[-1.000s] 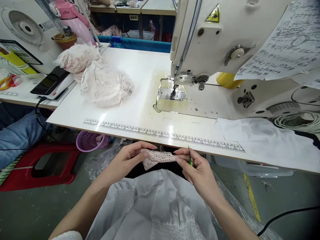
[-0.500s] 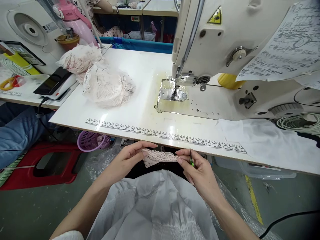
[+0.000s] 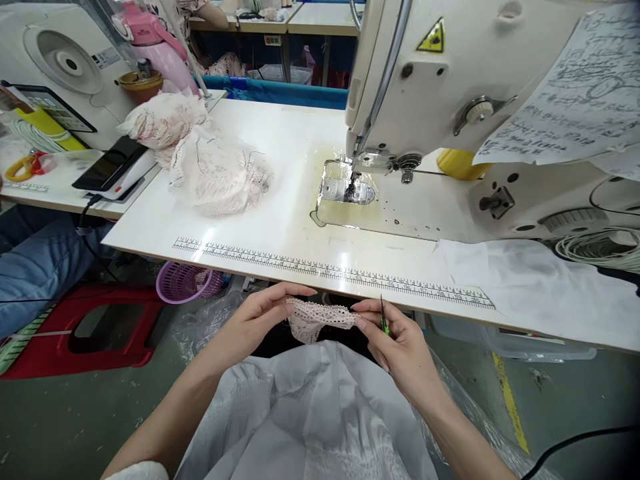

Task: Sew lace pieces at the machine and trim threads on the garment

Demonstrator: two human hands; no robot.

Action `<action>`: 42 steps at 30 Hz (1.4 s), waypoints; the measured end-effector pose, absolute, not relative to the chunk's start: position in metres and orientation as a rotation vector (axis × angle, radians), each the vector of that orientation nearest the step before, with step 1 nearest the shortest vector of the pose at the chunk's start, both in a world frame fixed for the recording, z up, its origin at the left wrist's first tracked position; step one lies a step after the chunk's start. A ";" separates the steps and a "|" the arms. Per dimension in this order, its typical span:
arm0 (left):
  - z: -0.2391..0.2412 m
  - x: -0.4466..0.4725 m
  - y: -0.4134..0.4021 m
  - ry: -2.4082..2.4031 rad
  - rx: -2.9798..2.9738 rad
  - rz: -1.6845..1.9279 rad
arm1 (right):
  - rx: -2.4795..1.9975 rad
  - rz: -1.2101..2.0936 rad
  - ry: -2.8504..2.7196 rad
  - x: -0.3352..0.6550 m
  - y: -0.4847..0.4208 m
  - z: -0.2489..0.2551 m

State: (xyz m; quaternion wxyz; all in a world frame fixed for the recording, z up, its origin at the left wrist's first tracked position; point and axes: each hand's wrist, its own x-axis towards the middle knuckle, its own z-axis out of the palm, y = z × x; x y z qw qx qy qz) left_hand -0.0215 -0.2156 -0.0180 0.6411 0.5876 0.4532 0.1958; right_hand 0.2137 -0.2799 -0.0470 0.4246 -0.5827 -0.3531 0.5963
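Pale pink lace strip held just below the white table's ruler edge | long axis left-right | left hand pinched on one end | right hand pinched on the other, green-handled snips also gripped | both hands equally near.

Bare forearms; white sleeve at left elbow.

left hand pinches lace strip | right hand pinches other end, holds snips
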 end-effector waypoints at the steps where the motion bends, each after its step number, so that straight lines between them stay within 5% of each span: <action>1: -0.019 -0.022 -0.216 1.042 1.340 0.446 | -1.457 1.491 -0.879 0.214 -0.280 -0.047; 42: -0.025 -0.022 -0.216 1.083 1.263 0.463 | -1.422 1.477 -0.894 0.212 -0.285 -0.041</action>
